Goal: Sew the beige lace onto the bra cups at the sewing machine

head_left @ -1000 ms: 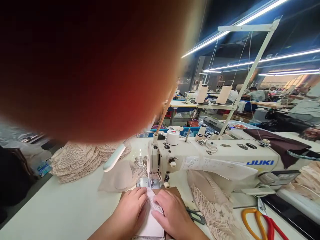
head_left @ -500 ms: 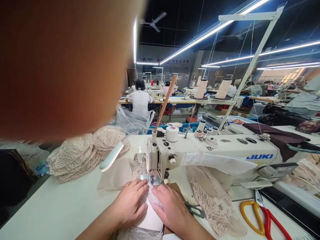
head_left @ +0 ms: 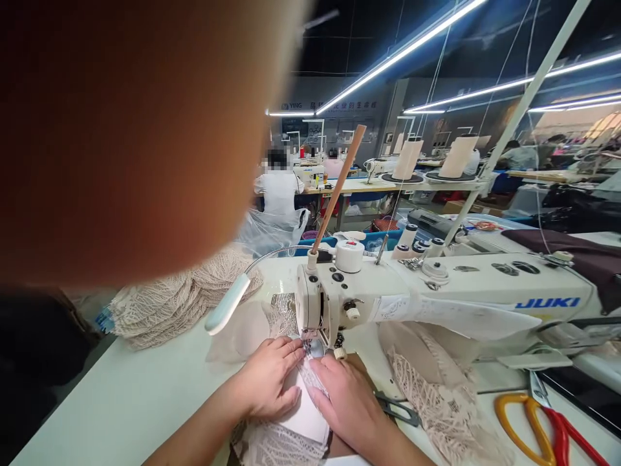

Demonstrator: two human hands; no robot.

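At the sewing machine [head_left: 388, 285], my left hand [head_left: 272, 382] lies flat on a white panel [head_left: 303, 414], its fingertips close by the presser foot [head_left: 307, 348]. My right hand [head_left: 347, 395] rests on the other side, fingers extended over a strip of pale lace [head_left: 310, 374]. The lace runs between both hands toward the needle area. More beige lace [head_left: 286, 443] hangs below the panel at the front edge. Neither hand is gripping; both press the material down on the bed. My right fingertips are partly hidden from view.
A lace stack [head_left: 179, 301] lies left, under a lamp [head_left: 228, 304]. Loose lace [head_left: 436, 388] and scissors [head_left: 528, 421] lie right, with a dark flat tool [head_left: 398, 408] by my right hand. A blurred brown shape [head_left: 121, 142] blocks the upper left. A person [head_left: 279, 184] sits ahead.
The view has shifted, so the machine and hands appear further right. Both hands stay on the material beside the presser foot, and more lace shows below the white panel.
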